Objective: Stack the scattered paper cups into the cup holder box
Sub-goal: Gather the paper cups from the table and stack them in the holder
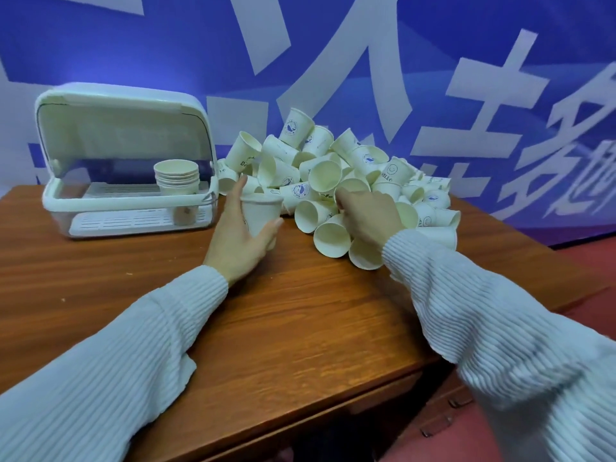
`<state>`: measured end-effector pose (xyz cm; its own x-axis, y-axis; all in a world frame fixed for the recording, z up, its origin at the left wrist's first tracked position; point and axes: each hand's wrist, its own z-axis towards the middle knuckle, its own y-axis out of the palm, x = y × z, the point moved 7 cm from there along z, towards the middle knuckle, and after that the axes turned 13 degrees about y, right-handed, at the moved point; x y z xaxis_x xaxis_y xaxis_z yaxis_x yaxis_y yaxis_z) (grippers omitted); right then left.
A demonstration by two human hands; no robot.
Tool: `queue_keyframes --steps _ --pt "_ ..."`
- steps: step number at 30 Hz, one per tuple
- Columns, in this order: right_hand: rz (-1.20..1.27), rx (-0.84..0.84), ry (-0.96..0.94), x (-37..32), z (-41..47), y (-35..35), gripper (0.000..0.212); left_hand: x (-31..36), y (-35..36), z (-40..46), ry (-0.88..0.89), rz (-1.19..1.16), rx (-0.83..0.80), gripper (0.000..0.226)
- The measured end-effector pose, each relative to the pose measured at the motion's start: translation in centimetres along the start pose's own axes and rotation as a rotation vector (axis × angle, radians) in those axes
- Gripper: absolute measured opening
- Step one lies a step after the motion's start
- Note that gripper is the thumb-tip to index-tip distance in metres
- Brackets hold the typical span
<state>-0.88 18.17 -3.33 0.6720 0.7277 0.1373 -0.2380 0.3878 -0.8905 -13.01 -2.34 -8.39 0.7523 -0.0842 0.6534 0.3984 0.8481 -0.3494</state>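
Note:
A white cup holder box (pixel 130 203) with its clear lid raised stands at the table's back left. Inside it, at the right, is a stack of several paper cups (pixel 176 178). A large pile of loose white paper cups (pixel 333 171) lies at the back centre and right. My left hand (pixel 238 240) grips an upright paper cup (pixel 260 213) just left of the pile. My right hand (pixel 370 213) reaches into the pile, its fingers curled round a cup (pixel 353 186) lying there; the fingertips are hidden.
The wooden table (pixel 283 328) spreads bare in front of the box and pile. Its front edge runs diagonally at the lower right, with red floor (pixel 593 258) beyond. A blue banner wall (pixel 200 45) stands right behind the box and pile.

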Motion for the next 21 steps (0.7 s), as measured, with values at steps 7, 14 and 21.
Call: queue_keyframes --steps 7,14,21 --pt "0.178 0.286 -0.12 -0.4 -1.3 -5.2 0.008 -0.1 -1.7 0.6 -0.017 -0.032 0.087 0.077" --pt "0.808 0.315 -0.004 -1.5 -1.4 -7.1 0.018 0.8 -4.4 0.7 -0.032 0.002 0.196 0.077" --pt "1.099 0.223 -0.099 -10.7 3.3 -8.0 0.012 0.6 -12.4 2.2 -0.053 0.148 0.41 0.076"
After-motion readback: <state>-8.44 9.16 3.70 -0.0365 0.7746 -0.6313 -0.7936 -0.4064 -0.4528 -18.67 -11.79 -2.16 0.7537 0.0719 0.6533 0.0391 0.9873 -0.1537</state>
